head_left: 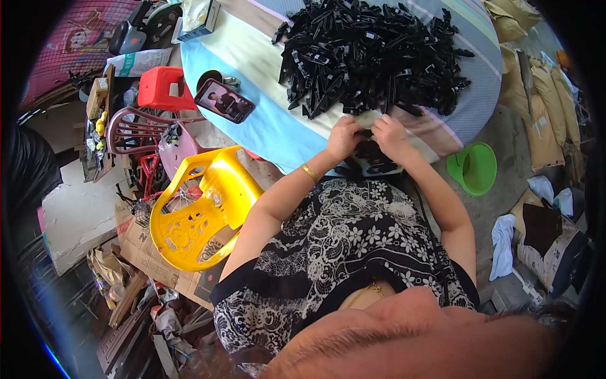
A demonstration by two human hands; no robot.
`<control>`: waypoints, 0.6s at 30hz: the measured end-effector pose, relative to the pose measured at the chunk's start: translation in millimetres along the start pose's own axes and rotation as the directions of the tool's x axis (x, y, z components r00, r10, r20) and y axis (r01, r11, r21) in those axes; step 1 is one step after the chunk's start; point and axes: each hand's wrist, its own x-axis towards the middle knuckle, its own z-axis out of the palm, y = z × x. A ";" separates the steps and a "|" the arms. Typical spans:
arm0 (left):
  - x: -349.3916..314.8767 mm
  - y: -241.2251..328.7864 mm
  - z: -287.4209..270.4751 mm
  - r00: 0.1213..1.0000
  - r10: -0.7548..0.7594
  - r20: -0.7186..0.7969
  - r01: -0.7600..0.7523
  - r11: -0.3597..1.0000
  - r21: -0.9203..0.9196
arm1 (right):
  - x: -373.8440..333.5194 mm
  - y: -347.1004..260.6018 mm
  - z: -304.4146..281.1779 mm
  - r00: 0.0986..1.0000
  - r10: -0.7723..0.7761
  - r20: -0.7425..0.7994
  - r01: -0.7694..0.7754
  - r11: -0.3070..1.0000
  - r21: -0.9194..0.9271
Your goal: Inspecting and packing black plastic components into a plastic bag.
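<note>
By the near edge of the table (255,69), the left hand (344,137) and right hand (391,138) bend their fingers close together; whether they grip anything is hard to tell. Black plastic pieces (372,60) lie heaped beyond, toward the far edge.

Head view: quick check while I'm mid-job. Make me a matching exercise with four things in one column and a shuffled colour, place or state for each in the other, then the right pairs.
Things:
1. Pile of small pieces
2. Phone
3. Bucket
4. Armchair

Descriptions:
A. Green, to the person's right
B. Yellow, to the person's left
C. Black, on the table just beyond the left hand and right hand
D. Screen lit, left of the pile

Right pairs: 1-C, 2-D, 3-A, 4-B
</note>
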 end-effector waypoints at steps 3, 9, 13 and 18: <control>-3.6 -1.4 -1.5 1.000 0.002 -0.025 -0.002 1.000 -0.028 | -5.3 2.8 3.8 0.998 0.062 -0.003 -0.062 0.997 0.047; -10.8 1.0 -37.1 0.998 -0.068 -0.010 0.068 0.998 -0.005 | 12.5 -0.7 -1.1 0.980 0.180 -0.089 -0.167 0.976 0.138; -4.1 -19.2 -60.6 0.937 -0.147 -0.318 0.236 0.936 0.261 | 39.9 -1.5 11.8 0.984 0.166 -0.070 -0.169 0.985 -0.042; 0.7 -29.1 -67.5 0.946 -0.195 -0.259 0.276 0.903 0.329 | 40.8 1.4 10.0 0.981 0.177 -0.084 -0.177 0.984 -0.004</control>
